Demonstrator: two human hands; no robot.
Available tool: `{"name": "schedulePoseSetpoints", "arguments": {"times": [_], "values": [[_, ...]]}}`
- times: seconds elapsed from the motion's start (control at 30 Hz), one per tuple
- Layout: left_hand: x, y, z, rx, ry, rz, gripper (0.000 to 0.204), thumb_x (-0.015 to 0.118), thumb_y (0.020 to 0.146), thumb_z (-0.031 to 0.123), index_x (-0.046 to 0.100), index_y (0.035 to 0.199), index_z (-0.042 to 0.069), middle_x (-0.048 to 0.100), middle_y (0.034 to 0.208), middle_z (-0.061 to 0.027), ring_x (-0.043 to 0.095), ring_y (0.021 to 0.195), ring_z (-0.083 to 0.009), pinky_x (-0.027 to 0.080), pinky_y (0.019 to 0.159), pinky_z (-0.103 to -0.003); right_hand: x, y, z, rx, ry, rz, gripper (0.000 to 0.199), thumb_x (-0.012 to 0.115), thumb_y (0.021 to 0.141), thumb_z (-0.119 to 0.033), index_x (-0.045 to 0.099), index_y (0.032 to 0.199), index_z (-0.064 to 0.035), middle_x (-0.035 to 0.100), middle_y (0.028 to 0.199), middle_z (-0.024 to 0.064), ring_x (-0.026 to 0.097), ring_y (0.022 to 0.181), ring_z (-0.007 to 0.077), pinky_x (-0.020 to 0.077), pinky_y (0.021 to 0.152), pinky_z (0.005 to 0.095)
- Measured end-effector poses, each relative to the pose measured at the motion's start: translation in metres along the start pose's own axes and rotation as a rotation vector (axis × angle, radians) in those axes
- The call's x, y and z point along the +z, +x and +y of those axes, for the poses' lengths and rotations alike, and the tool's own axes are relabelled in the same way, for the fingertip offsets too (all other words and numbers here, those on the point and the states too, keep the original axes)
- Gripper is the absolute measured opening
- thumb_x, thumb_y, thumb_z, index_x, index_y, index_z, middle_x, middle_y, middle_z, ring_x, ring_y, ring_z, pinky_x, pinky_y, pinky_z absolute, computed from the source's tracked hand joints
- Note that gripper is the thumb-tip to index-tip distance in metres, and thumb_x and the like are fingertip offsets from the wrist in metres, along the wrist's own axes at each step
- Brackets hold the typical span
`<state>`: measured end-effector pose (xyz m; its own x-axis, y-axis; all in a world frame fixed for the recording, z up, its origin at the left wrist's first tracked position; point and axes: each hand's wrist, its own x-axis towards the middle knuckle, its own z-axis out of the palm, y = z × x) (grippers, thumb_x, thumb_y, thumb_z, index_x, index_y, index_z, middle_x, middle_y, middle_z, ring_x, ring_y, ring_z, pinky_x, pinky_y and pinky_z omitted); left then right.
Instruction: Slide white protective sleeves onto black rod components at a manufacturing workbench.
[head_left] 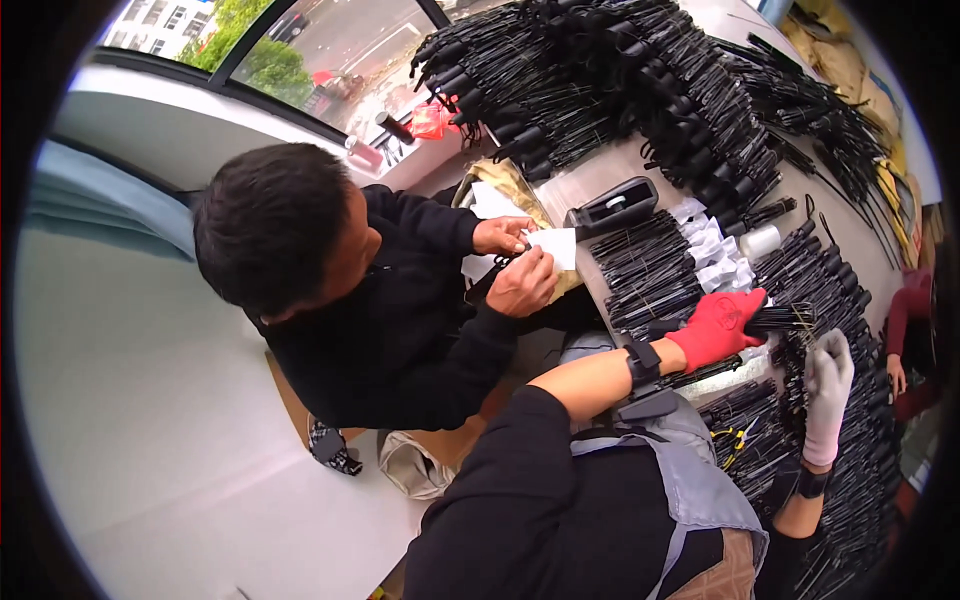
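My left hand (pixel 722 328), in a red glove, is closed round a bundle of thin black rods (pixel 782 319) that look like umbrella ribs. A thin pale wire (pixel 806 318) shows at the bundle's right end. Just right of it, my right hand (pixel 829 372), in a whitish glove, has its fingers pinched together; what lies between them is too small to make out. Under and around both hands are rows of similar black rods (pixel 640 275). White crumpled wrappings (pixel 712 248) lie across the rows beyond my left hand.
A co-worker at my left holds a white sheet (pixel 555 246). A black tape dispenser (pixel 615 205) and a tape roll (pixel 760 243) are on the table. Yellow-handled scissors (pixel 739 440) lie near my body. Black rods with handles (pixel 690 110) are heaped at the far side.
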<state>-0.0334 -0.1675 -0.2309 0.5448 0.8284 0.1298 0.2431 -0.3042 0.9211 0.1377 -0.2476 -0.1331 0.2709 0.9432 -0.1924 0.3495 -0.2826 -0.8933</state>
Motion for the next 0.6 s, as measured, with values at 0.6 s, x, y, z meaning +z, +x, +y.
{"name": "schedulePoseSetpoints", "arguments": {"times": [0.6], "values": [[-0.017, 0.074, 0.132, -0.330, -1.616, -0.568, 0.023, 0.069, 0.085, 0.017, 0.056, 0.100, 0.005, 0.062, 0.076, -0.0069, 0.064, 0.058, -0.0206, 0.055, 0.056, -0.033, 0.032, -0.068, 0.036, 0.342, 1.064, 0.521, 0.049, 0.046, 0.098, -0.047, 0.057, 0.115, -0.0025, 0.057, 0.077, 0.0017, 0.049, 0.052, 0.0133, 0.0396, 0.050, 0.0196]]}}
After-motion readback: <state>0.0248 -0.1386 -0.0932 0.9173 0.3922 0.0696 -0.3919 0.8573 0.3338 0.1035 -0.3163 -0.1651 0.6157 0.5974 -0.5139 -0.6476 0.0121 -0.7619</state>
